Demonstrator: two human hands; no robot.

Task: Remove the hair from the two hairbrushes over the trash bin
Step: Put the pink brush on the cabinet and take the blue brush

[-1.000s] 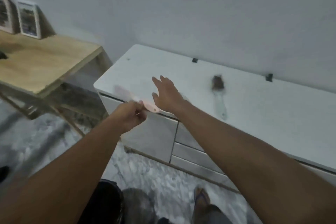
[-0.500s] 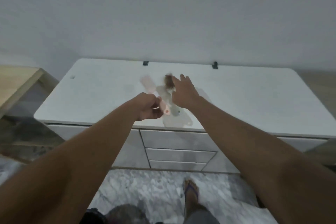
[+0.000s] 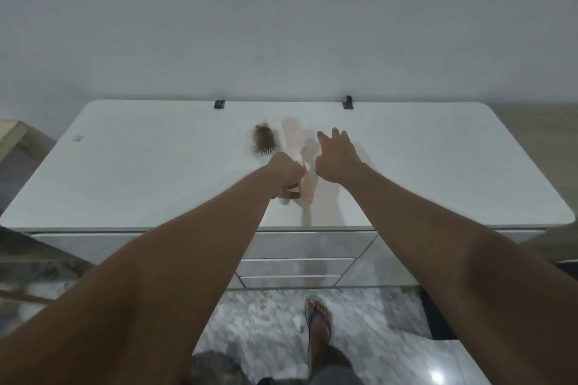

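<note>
Over a white cabinet point(image 3: 131, 184) set against a plain wall point(image 3: 281, 25), both bare forearms reach forward from the bottom corners of the view. Left hand point(image 3: 286, 176): closed in a fist around the handle of a pink brush point(image 3: 292, 139), whose blurred head points away toward the wall and whose handle end shows below the fist. Just left of the pink head lies a second brush point(image 3: 264, 142), its head covered by a clump of brown hair, with pale bristles showing at the near edge; its handle runs under the left hand, and whether the fist also grips it cannot be told. A pale stub below the fist may be that handle's end. Right hand point(image 3: 336, 155): open, fingers spread and extended forward, just right of the pink brush, gripping nothing; whether it touches the cabinet top cannot be told. Two small black brackets point(image 3: 347, 102) sit at the top's far edge by the wall. Drawer fronts point(image 3: 297, 266) show below the top, between the forearms. On the marbled floor point(image 3: 259, 322), a foot in a blue flip-flop point(image 3: 319, 323) stands before the drawers. At lower centre, a round grey shape is partly visible, too blurred to identify.
</note>
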